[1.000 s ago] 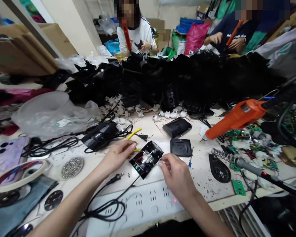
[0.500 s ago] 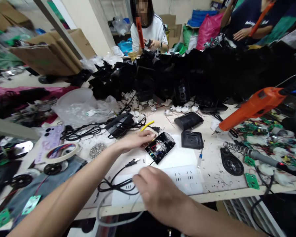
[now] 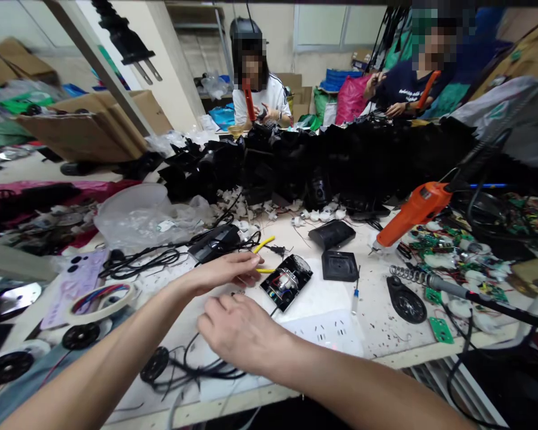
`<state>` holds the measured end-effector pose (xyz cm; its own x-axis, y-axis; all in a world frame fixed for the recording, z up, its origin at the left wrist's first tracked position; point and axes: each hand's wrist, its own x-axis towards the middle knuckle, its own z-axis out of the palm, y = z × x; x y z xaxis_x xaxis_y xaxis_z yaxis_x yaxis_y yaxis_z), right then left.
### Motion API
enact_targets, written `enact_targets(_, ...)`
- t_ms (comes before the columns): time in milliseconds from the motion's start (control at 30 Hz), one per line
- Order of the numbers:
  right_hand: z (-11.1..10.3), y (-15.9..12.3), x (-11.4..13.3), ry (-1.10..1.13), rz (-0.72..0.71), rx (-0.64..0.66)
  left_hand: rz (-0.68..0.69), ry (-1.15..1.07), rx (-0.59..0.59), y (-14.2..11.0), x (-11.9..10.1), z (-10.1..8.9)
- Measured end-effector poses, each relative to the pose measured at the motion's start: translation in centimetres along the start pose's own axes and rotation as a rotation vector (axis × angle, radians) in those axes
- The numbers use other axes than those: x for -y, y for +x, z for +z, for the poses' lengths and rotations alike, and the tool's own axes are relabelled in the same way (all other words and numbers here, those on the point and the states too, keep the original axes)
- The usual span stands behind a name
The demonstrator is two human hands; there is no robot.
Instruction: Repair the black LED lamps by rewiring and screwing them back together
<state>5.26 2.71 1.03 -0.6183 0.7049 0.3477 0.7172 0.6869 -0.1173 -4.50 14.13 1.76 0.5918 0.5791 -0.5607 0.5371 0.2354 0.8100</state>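
Observation:
My left hand (image 3: 231, 270) hovers over the yellow-handled tool (image 3: 264, 243), fingers stretched to the right and slightly bent; whether it touches the handles I cannot tell. Just below it, my right hand (image 3: 244, 334) is closed with the knuckles up. Its fingertips and whatever they hold are hidden; the plug that lay at this spot is covered. A black cord (image 3: 192, 358) lies in loops beneath that hand. To the right of both hands rests an opened black housing (image 3: 287, 282), apart from the fingers, with wires and a small motor-like part inside.
Right of the housing lie a black frame (image 3: 339, 266), a black cover (image 3: 332, 235) and a small screwdriver (image 3: 355, 292). An orange electric screwdriver (image 3: 412, 212) and a soldering iron (image 3: 457, 288) are farther right. A power strip (image 3: 327, 328) lies in front; black parts (image 3: 363, 155) pile up behind.
My left hand has come off the housing and moved left. My right hand has shifted left and up, over where the plug lay. The view has tilted up, and a hanging plug shows top left.

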Motion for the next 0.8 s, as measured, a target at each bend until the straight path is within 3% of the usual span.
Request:
enact_targets(100, -2.8, -4.2, -1.3, 0.102, -0.059, -0.229, 0.018, -0.021, -0.020, -0.5, 0.5, -0.4)
enact_targets(167, -4.2, -7.6, -2.5, 0.219, 0.111, -0.439, 0.031, -0.009, -0.046, -0.7, 0.7, 0.2)
enact_targets(200, -4.7, -9.3, -3.2, 0.286, 0.277, -0.501, 0.037, 0.001, -0.065, -0.8, 0.7, 0.7)
enact_targets(233, -5.1, -10.9, -3.9, 0.296, 0.355, -0.512, 0.043, 0.014, -0.083, -0.8, 0.7, 1.5)
enact_targets(400, -5.9, -16.5, -6.4, 0.362, 0.591, -0.374, 0.085, 0.070, -0.056, -0.3, 0.8, 5.5)
enact_targets(533, -5.8, -18.6, -6.9, 0.453, 0.684, -0.275, 0.079, -0.021, -0.048, 0.1, 1.0, 6.7)
enact_targets(633, -5.8, -19.5, -6.9, 0.495, 0.648, -0.238, 0.053, -0.036, -0.060, 0.1, 1.0, 6.7)
enact_targets(800, -5.7, -20.1, -6.7, 0.510, 0.466, -0.172, 0.058, -0.060, -0.042, 0.1, 0.9, 6.7)
